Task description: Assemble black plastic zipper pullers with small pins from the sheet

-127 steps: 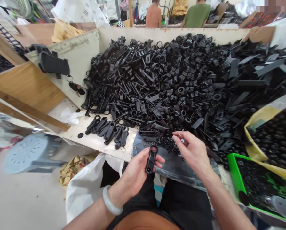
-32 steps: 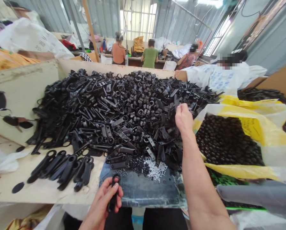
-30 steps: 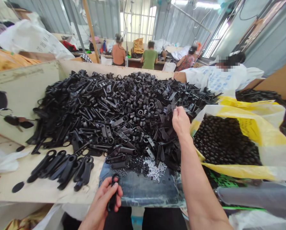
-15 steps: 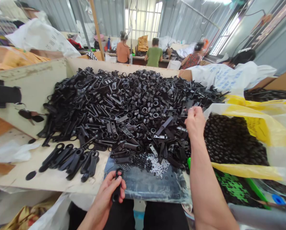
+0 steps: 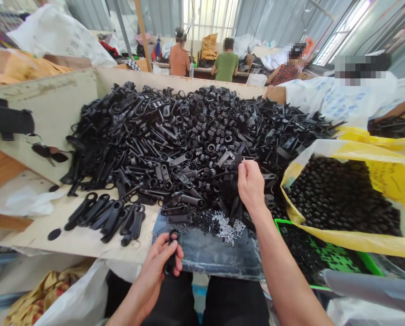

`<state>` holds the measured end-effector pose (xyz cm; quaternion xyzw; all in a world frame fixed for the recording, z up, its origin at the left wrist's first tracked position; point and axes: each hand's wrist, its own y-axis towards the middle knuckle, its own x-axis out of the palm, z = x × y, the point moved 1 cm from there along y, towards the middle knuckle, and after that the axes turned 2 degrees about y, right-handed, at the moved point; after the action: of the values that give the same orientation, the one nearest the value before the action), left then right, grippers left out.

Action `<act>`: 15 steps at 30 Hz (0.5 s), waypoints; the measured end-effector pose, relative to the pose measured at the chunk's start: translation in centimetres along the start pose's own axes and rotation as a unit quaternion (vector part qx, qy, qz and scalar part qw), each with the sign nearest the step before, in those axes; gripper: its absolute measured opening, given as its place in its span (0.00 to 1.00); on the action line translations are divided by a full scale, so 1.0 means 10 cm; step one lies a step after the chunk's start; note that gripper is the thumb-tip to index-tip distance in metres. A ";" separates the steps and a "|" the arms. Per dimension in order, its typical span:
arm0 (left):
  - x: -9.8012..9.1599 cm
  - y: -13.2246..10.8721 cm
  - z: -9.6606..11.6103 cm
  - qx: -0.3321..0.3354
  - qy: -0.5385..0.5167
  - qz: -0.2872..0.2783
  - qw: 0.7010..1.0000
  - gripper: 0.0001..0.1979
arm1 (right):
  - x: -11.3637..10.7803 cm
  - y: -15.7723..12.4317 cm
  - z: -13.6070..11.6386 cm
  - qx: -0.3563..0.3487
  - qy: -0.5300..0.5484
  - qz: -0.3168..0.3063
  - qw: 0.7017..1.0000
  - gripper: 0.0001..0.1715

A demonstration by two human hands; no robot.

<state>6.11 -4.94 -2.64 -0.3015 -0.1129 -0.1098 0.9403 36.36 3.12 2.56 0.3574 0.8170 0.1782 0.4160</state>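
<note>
My left hand (image 5: 158,260) is closed around a long black plastic part with a ring at its upper end (image 5: 170,263), above the near edge of a dark mat (image 5: 219,260). My right hand (image 5: 252,186) is over the near right of the heap of black plastic parts (image 5: 148,136). Its fingers pinch a thin, flat black piece (image 5: 238,160), whose lower part blends into the heap. Small silver pins (image 5: 229,230) and tiny black bits (image 5: 202,221) lie on the mat between my hands. Several similar long black parts (image 5: 112,217) are laid out on the left.
A yellow-and-white bag of round black pieces (image 5: 345,199) stands at right, above a green-rimmed tray (image 5: 279,226). Wooden boards (image 5: 49,97) wall the heap. Keys (image 5: 48,151) hang at left. Several people sit beyond; a co-worker's arm (image 5: 275,94) rests at the far right edge.
My right hand has moved left from the heap's right side, now with a flat black piece showing at its fingertips. My left hand keeps its hold. The view has turned slightly.
</note>
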 end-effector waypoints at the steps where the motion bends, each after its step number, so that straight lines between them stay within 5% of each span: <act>1: 0.00 0.00 0.00 0.000 0.000 -0.001 1.000 0.26 | 0.01 -0.01 -0.05 -0.013 0.007 -0.004 1.000 0.14; 5: 0.00 -0.04 0.04 -0.010 0.000 -0.016 1.000 0.24 | -0.07 -0.04 -0.18 -0.032 0.028 0.016 0.999 0.14; 9: 0.03 -0.12 0.14 -0.008 -0.002 -0.038 0.999 0.22 | -0.20 -0.04 -0.20 0.029 0.092 0.046 0.994 0.17; 15: 0.17 -0.17 0.30 0.020 -0.031 -0.037 0.999 0.22 | -0.16 -0.51 -0.47 0.144 0.275 -0.076 0.947 0.18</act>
<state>6.86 -4.74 1.17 -0.2815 -0.1550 -0.1331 0.9376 31.01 -1.52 3.23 0.2874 0.9414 0.1178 0.1313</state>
